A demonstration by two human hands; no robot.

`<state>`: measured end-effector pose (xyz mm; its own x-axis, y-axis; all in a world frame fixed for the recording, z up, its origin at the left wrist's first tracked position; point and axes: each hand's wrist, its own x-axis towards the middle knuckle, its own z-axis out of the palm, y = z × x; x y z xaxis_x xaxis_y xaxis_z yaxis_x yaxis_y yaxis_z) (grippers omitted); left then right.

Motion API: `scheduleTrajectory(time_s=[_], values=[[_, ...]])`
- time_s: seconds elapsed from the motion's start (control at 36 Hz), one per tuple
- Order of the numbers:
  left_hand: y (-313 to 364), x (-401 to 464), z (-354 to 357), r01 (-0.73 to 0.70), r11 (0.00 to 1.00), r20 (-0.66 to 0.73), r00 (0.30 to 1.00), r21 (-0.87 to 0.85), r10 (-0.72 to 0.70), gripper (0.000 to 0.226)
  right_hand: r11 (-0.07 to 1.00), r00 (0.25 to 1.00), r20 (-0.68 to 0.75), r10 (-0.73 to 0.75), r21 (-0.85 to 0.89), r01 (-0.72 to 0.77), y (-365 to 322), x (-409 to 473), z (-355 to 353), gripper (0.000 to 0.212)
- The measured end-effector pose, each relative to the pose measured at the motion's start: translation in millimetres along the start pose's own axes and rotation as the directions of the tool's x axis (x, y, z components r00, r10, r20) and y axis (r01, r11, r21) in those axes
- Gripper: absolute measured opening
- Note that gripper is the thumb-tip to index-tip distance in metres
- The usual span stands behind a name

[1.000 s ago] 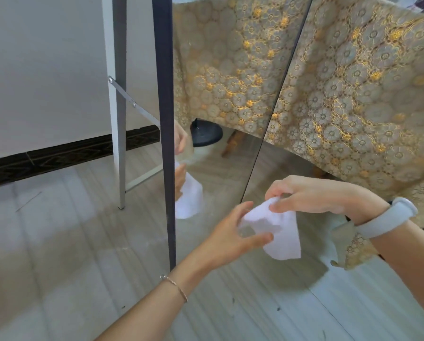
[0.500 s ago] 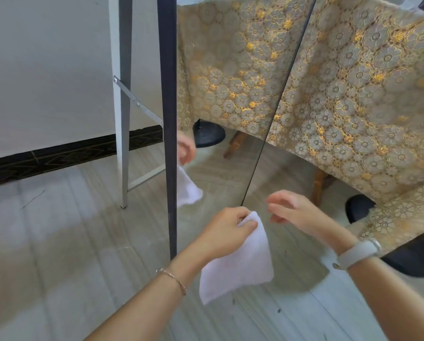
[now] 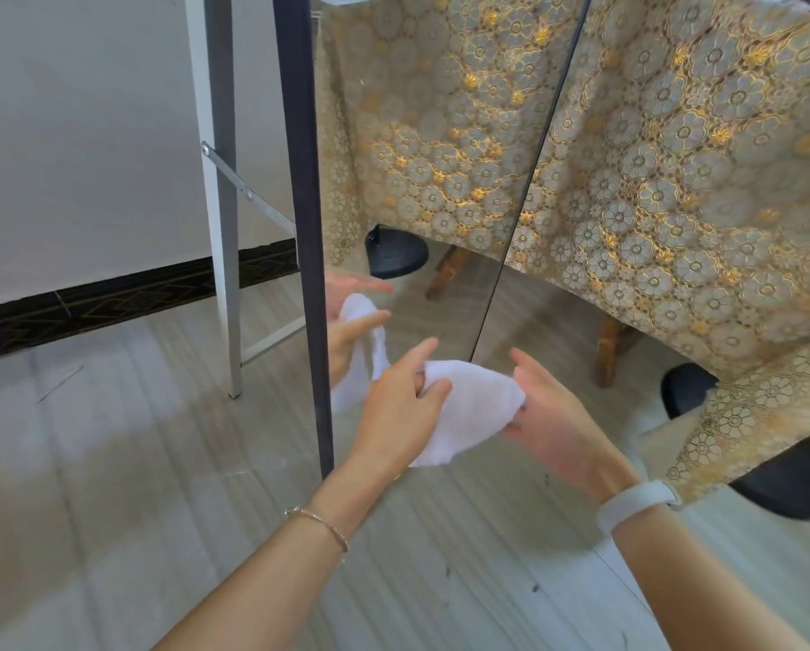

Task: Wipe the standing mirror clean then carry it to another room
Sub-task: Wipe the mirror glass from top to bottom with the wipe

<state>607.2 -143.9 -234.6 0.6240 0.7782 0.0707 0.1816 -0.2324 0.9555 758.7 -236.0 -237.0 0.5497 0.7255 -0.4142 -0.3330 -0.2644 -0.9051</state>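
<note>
Both hands, left hand (image 3: 396,411) and right hand (image 3: 553,415), grip a crumpled white cloth (image 3: 468,411) before the dark-framed mirror (image 3: 417,133)

There are no words, numbers, labels or signs to read anywhere in this picture.
</note>
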Motion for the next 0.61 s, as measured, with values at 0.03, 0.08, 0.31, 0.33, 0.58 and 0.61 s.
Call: scheduleTrajectory(time_s=[0.03,0.08,0.31,0.33,0.58,0.61], values=[[-2,1,0,0.018,0.999,-0.021,1.000,0.045,-0.017,0.043,0.997,0.999,0.011,-0.046,-0.059,0.046,-4,0,-1,0.042],[-6,1,0,0.036,0.988,-0.058,0.998,0.149,-0.027,0.032,0.976,0.994,0.054,-0.092,-0.194,0.101,-10,-3,-4,0.044],[1,-4,3,-0.242,0.941,0.042,0.970,0.236,0.239,0.014,0.582,0.968,0.178,-0.176,-0.774,0.248,-22,-12,-7,0.016],[3,-4,3,-0.223,0.958,0.042,0.975,0.181,0.219,0.012,0.691,0.973,0.156,-0.172,-0.685,0.232,-21,-14,-9,0.024],[10,-3,2,0.118,0.973,0.003,0.993,-0.200,-0.119,0.015,0.986,0.896,0.432,0.106,-0.159,-0.040,-3,-19,-6,0.062],[10,-3,1,0.134,0.965,0.004,0.991,-0.228,-0.136,0.016,0.979,0.909,0.402,0.114,-0.199,-0.034,-3,-19,-5,0.059]])
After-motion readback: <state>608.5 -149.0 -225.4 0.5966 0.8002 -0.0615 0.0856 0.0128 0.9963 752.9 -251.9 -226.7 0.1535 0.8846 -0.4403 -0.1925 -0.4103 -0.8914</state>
